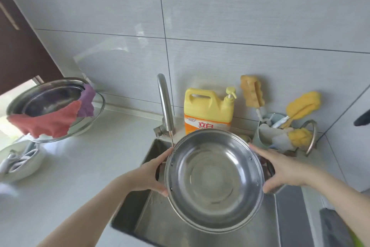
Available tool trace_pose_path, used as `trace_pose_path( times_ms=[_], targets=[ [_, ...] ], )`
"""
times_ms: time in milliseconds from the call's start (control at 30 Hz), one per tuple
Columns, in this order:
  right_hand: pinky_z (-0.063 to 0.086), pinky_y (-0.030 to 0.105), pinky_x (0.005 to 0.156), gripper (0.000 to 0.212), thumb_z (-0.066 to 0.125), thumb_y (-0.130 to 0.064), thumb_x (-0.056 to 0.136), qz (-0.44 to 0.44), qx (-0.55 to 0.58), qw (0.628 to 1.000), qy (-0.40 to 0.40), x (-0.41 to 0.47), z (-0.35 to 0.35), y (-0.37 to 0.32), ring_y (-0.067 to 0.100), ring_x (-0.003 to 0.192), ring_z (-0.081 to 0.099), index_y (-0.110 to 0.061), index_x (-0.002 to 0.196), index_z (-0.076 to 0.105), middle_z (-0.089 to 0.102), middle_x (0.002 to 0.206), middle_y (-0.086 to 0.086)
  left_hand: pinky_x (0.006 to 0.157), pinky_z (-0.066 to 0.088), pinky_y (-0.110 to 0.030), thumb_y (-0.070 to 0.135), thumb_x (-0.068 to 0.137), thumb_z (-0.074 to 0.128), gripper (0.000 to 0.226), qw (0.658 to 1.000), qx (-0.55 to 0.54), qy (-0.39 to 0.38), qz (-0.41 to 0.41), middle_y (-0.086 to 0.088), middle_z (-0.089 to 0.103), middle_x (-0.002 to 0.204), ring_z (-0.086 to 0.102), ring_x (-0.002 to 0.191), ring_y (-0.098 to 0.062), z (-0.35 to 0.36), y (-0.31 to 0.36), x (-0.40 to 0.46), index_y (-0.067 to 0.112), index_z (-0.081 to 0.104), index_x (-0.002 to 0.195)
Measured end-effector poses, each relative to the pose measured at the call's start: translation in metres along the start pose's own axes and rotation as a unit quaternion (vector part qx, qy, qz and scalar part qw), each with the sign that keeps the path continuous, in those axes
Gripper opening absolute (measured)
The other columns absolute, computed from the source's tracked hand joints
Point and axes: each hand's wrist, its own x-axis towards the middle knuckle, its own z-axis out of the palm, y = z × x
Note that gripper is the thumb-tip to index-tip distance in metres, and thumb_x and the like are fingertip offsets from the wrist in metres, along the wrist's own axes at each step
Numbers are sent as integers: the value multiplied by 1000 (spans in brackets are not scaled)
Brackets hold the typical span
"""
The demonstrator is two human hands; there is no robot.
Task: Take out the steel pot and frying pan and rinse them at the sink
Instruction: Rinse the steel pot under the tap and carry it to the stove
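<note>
1. The scene was bright with soft daylight; the strongest light came from the left, where the area behind the red cloth [43, 124] was blown out white.
2. The glossy wall tiles [240, 26] carried a pale, hazy reflection.
3. Glare streaked the inside of the steel pot [215, 179] and the tap [165, 104].
4. Shadows were faint and soft on the bench [84, 166].
5. Wide-angle distortion bent the tile joints and stretched the forearms at the lower corners.
6. The edges looked smeared, especially the bottom right and far left.
</note>
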Motion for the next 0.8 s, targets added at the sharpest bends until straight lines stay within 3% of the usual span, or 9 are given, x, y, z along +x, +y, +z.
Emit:
trace_pose_path(
  times_ms=[67, 133, 200, 267, 400, 533, 600, 700, 800],
  targets=[
    [25, 29, 118, 128, 93, -41, 51, -13, 23, 998, -48, 16, 3, -5, -8, 135, 33, -54, 147, 8, 35, 147, -29, 109, 28, -25, 41, 58, 93, 131, 998, 11, -46, -39, 26, 35, 148, 35, 135, -3, -20, -9, -3, 58, -1, 148],
    [38, 31, 111, 119, 93, -30, 57, -1, 69, 993, -95, 28, 8, -13, -6, 130, 43, -50, 148, 19, 45, 141, -30, 96, 45, -27, 44, 56, 92, 129, 992, 25, -96, -77, 15, 53, 138, 57, 117, -13, -40, -14, -8, 59, 3, 148],
    [54, 29, 89, 109, 89, -14, 64, 21, 134, 981, -139, 37, 18, -21, 5, 117, 57, -46, 147, 27, 52, 137, -18, 73, 51, -25, 31, 65, 87, 113, 984, 20, -139, -110, 9, 69, 100, 63, 82, -12, -59, -18, -14, 58, 14, 147],
    [53, 25, 72, 104, 83, -5, 70, 43, 176, 966, -185, 46, 29, -26, 11, 99, 60, -42, 148, 26, 52, 138, -3, 68, 48, -25, 16, 75, 80, 99, 973, -1, -183, -141, 9, 61, 69, 57, 69, -9, -78, -17, -20, 58, 20, 142],
    [48, 26, 69, 94, 76, -4, 75, 21, 230, 945, -230, 59, 57, -29, 10, 89, 53, -46, 146, 31, 51, 141, 3, 68, 46, -25, 13, 83, 76, 92, 962, 20, -210, -172, 1, 54, 76, 57, 70, -11, -109, -7, -28, 51, 19, 145],
    [53, 39, 93, 115, 87, -10, 62, 5, 241, 964, -111, 66, 96, -34, 26, 126, 52, -58, 145, 23, 51, 142, -3, 65, 49, -21, 27, 69, 89, 112, 970, 135, -133, -153, 5, 52, 71, 59, 64, -5, -130, 15, -38, 46, 14, 151],
    [43, 27, 105, 126, 92, -18, 54, -10, 224, 974, -21, 68, 110, -41, 14, 136, 42, -65, 141, 15, 46, 146, -14, 64, 43, -13, 33, 63, 92, 122, 971, 199, -62, -115, 9, 47, 73, 50, 63, -2, -131, 18, -43, 52, 7, 149],
    [29, 4, 97, 132, 93, -21, 49, -55, 197, 974, 101, 67, 111, -49, -18, 125, 34, -63, 143, 11, 41, 142, -24, 70, 39, -20, 40, 59, 92, 129, 973, 220, 45, -55, 10, 46, 91, 45, 75, -4, -120, 4, -48, 63, -4, 143],
    [32, 2, 93, 134, 95, -21, 52, -107, 143, 970, 166, 63, 87, -55, -9, 113, 42, -57, 147, 8, 44, 132, -8, 75, 42, -28, 44, 57, 92, 132, 974, 184, 130, -15, 8, 42, 97, 45, 80, -5, -104, -24, -46, 67, -8, 141]
  ],
)
